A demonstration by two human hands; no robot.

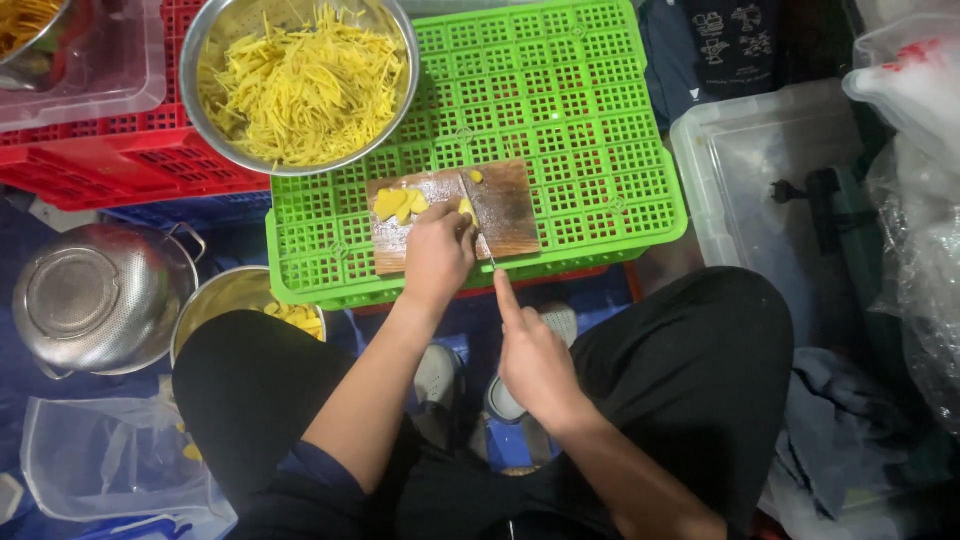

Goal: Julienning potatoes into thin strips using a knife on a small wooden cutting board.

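Note:
My left hand (437, 252) presses a yellow piece of root (466, 208) down on a small wooden cutting board (510, 210). My right hand (532, 360) grips a knife (477, 212), index finger stretched along its spine, the blade resting across the board right beside the held piece. A small pile of yellow slices (398, 203) lies at the board's left. The board sits on an upturned green plastic crate (560, 110).
A steel bowl of yellow shreds (300, 85) sits on the crates at the back. A steel colander (95, 298) and a steel bowl with yellow pieces (235, 295) stand at left. Red crate (110, 160), clear tub (760, 170), plastic bags (915, 150) around. My knees flank the crate.

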